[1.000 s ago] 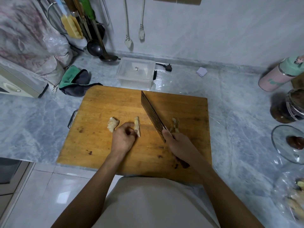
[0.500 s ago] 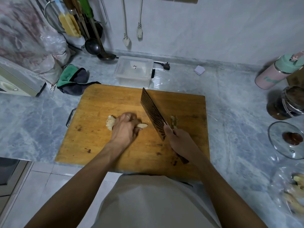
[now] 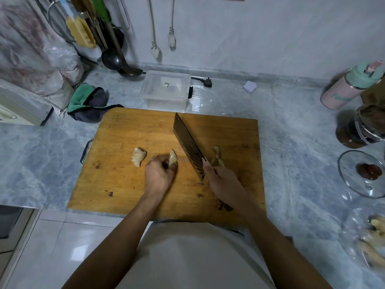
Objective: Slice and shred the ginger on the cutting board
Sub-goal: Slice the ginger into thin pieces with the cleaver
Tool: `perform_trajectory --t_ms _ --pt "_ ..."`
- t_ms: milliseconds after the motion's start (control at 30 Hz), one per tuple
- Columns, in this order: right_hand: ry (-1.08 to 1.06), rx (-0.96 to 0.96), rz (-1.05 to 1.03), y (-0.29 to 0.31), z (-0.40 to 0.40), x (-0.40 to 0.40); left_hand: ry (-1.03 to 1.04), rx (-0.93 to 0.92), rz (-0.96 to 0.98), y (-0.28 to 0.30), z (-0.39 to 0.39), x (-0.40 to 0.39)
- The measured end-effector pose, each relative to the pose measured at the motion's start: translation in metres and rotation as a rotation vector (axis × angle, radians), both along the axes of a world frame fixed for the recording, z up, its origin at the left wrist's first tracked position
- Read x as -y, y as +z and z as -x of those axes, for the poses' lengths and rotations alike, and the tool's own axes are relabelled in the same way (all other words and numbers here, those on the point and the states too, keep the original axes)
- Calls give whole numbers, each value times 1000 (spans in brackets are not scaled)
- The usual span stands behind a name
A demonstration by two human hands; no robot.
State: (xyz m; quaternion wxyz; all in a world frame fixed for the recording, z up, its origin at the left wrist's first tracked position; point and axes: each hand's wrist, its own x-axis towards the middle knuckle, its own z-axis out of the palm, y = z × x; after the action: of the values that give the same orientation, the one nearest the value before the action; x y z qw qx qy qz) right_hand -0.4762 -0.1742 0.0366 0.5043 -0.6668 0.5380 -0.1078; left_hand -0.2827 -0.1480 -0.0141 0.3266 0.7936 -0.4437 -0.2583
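Observation:
A wooden cutting board [image 3: 125, 180] lies on the marble counter. My left hand [image 3: 159, 177] pinches a pale ginger piece [image 3: 172, 157] that stands on the board. A second ginger chunk [image 3: 138, 157] lies free to its left. My right hand [image 3: 224, 182] grips the handle of a dark ridged cleaver [image 3: 188, 143], whose blade slants away just right of the held piece. Ginger peelings [image 3: 217, 156] lie right of the blade, partly behind my right hand.
A clear lidded plastic box [image 3: 166, 88] and a green-grey cloth [image 3: 89, 101] sit behind the board. A pink bottle [image 3: 350, 86], a dark jar [image 3: 362, 128] and a glass lid [image 3: 362, 174] stand on the right. More ginger in a bag [image 3: 373, 240] lies at the lower right.
My left hand drew back from over the left ginger chunk and now holds the middle piece upright again. The cleaver stayed almost in place.

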Motion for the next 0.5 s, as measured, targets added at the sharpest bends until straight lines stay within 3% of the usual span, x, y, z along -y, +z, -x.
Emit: perform_trajectory --t_ms 200,367,500 --pt "2 12 -6 4 -3 2 209 -259 -93 -1 0 11" --pt "9 5 -14 6 -4 2 289 -332 -96 -6 -5 14" --pt "22 20 -4 6 -5 1 273 -249 -70 -4 -8 9"
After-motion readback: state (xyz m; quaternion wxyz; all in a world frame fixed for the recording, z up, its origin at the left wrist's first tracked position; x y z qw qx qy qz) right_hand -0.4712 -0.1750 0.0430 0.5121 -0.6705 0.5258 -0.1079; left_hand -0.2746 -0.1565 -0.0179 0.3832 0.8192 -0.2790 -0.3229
